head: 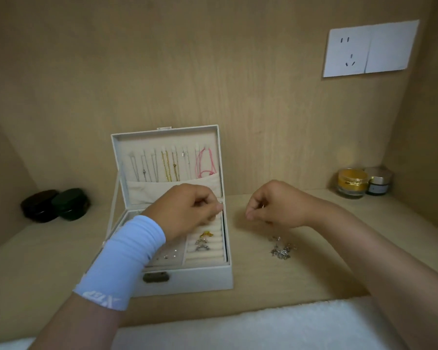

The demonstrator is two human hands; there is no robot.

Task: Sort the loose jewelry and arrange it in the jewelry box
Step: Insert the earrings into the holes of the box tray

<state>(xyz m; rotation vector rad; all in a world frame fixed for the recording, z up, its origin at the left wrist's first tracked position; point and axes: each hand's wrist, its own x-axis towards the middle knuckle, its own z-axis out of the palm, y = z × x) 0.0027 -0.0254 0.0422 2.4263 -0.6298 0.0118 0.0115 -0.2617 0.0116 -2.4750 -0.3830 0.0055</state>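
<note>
White fluffy cloth (238,327) fills the bottom edge nearest us and is cut off by the frame below and to the left. Past it runs the pale wooden tabletop (314,276), closed in by wooden walls at the back and on both sides, so free room lies mostly in the bare strips left and right of the box.

Our left hand (185,210), with a white and pale blue wrist sleeve (122,261) behind it, hangs over the open white jewelry box (187,279), near its far right corner. Its fingers (213,210) are curled with the tips pressed together; we cannot tell whether anything sits between them. The forearm hides most of the box's left compartments.

In the box's right part, the cream ring rolls (205,256) hold a gold ring (206,234) and two silver rings (201,244); small studs (170,255) lie in the tray beside them. The upright lid carries thin silver and gold chains (166,164) and a pink cord (205,165), their lower ends tucked into a cloth pocket.

Our right hand (276,205) hovers above the tabletop, just right of the box, thumb and forefinger pinching a tiny silver piece (262,206), too small to name. Below it lies the loose heap of small silver jewelry (281,248), apart from the box; single pieces blur together.

Two dark round cases (56,204) sit far left, a gold-banded glass jar (353,183) and a smaller jar (378,184) far right. A white wall socket (369,49) hangs above.
</note>
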